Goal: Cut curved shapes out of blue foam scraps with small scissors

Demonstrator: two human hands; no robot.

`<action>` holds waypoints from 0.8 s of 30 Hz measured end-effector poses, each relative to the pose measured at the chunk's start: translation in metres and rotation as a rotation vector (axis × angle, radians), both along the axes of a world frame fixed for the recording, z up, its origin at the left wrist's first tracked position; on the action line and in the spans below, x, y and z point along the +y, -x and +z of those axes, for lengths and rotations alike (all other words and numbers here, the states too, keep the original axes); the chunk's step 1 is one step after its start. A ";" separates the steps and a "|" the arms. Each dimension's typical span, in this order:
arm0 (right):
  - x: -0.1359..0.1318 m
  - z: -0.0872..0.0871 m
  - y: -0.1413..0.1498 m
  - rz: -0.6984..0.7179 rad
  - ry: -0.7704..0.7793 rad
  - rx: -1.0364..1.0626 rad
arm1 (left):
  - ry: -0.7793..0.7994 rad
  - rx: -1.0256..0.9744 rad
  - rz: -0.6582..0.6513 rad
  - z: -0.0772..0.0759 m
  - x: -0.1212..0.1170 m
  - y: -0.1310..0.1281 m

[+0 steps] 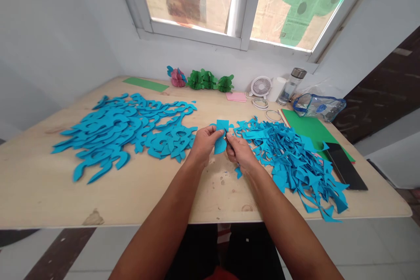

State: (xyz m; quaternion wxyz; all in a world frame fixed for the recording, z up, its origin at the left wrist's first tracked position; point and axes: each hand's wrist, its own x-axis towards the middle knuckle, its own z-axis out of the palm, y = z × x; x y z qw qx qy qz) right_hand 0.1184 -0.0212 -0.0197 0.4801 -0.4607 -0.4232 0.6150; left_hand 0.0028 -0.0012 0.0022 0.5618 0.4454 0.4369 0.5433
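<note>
Showing between hands (204, 143) (242, 152): blue paper (220, 145)

The table (138, 207) is lying bare along its near edge, from the left corner to the person's left forearm (173, 203). Behind that strip, blue cutouts (111, 123) are blocking the way; blue scraps (292, 153) are crowding the right half, while fan (261, 86) and bottle (290, 87) are obstructing the far edge.
</note>
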 end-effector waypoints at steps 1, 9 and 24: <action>0.000 0.000 0.000 0.001 -0.001 0.002 | -0.003 -0.004 0.001 0.000 0.000 0.000; -0.001 0.003 -0.002 0.031 0.022 -0.018 | 0.032 0.053 0.009 -0.003 0.004 0.006; 0.000 0.001 0.000 -0.004 0.026 -0.006 | 0.047 0.019 0.013 -0.001 0.002 0.001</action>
